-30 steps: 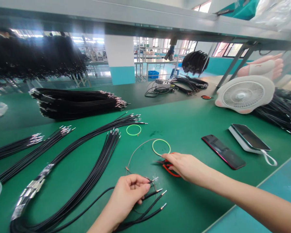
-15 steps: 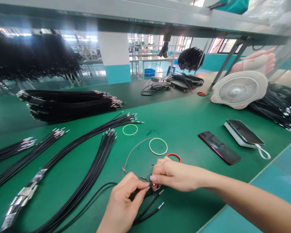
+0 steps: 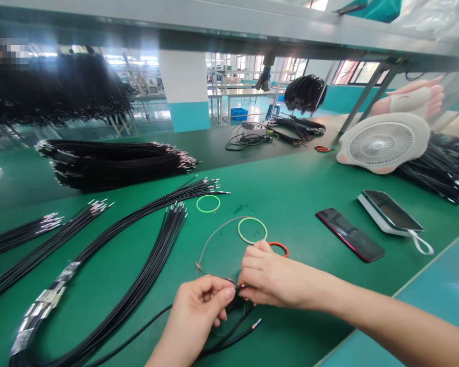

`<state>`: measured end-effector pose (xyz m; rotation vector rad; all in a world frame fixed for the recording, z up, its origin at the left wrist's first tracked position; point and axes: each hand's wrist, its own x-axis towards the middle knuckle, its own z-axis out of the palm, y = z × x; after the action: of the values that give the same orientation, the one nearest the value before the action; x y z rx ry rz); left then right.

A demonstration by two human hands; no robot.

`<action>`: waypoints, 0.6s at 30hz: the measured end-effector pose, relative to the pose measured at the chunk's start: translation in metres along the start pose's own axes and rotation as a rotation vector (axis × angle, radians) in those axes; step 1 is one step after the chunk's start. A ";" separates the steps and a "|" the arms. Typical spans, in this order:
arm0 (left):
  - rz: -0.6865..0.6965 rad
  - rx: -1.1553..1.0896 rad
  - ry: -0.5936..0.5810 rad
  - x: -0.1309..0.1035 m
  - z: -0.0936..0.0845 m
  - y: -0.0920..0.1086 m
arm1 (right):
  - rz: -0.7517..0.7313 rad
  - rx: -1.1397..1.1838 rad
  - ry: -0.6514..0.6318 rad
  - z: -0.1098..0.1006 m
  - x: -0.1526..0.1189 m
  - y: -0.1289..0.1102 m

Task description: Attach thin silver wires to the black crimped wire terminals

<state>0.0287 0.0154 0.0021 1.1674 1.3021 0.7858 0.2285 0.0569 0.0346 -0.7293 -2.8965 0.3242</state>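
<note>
Close to the front of the green table, my left hand (image 3: 201, 311) pinches a black cable (image 3: 151, 322) near its end, between thumb and fingers. My right hand (image 3: 265, 275) is closed at the same cable end, its fingertips meeting those of the left; what exactly they grip is mostly hidden. Below the hands, loose black cable ends (image 3: 248, 330) with bare metallic tips lie on the table. A thin brownish wire (image 3: 210, 237) curves from near the hands to a pale green ring (image 3: 239, 235). Behind my right hand lies an orange ring (image 3: 285, 246).
Bundles of black cables (image 3: 145, 278) cover the left side, with a thick coiled bundle (image 3: 115, 165) behind. A bright green ring (image 3: 198, 205) lies mid-table. To the right are a phone (image 3: 350, 235), a white device with a strap (image 3: 390, 216) and a fan (image 3: 384, 143). A shelf (image 3: 229, 23) crosses overhead.
My right hand has turned and closed over the cable end, hiding the tip seen before. The left fingers have shifted slightly and curl differently. The whole view has moved a little.
</note>
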 end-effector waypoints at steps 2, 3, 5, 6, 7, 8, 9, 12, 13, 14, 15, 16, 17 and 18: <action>-0.005 -0.020 0.007 0.000 -0.001 0.002 | 0.013 0.060 0.021 0.001 -0.001 0.002; -0.006 -0.027 0.012 0.000 -0.001 0.003 | 0.026 0.095 0.035 0.001 -0.001 0.003; -0.006 -0.035 0.019 -0.001 -0.001 0.004 | 0.050 0.148 0.068 0.001 -0.002 0.003; -0.006 -0.035 0.019 -0.001 -0.001 0.005 | 0.051 0.160 0.083 0.001 -0.003 0.003; -0.008 -0.031 0.016 -0.001 -0.001 0.004 | 0.039 0.160 0.095 0.001 -0.003 0.003; -0.011 -0.026 0.012 -0.001 -0.001 0.004 | 0.016 0.151 0.104 0.002 -0.004 0.002; -0.014 -0.023 0.009 -0.001 -0.001 0.004 | -0.008 0.135 0.111 0.002 -0.004 0.002; -0.014 -0.028 -0.002 -0.002 -0.001 0.002 | -0.042 0.079 0.134 0.006 -0.006 0.001; -0.007 -0.034 -0.001 -0.003 -0.001 0.001 | -0.032 0.075 0.147 0.007 -0.007 0.001; 0.003 -0.040 0.001 -0.003 -0.001 0.001 | -0.014 0.084 0.161 0.009 -0.007 0.001; 0.013 -0.047 0.005 -0.003 -0.001 0.001 | 0.006 0.104 0.175 0.010 -0.008 0.001; 0.020 -0.052 0.007 -0.003 -0.002 0.002 | 0.027 0.131 0.188 0.010 -0.008 0.001; 0.024 -0.056 0.008 -0.003 -0.002 0.002 | 0.049 0.160 0.199 0.011 -0.008 0.001; 0.024 -0.059 0.006 -0.003 -0.002 0.003 | 0.066 0.185 0.209 0.011 -0.008 0.001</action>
<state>0.0266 0.0139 0.0060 1.1357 1.2635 0.8405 0.2340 0.0523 0.0228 -0.7772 -2.6091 0.4852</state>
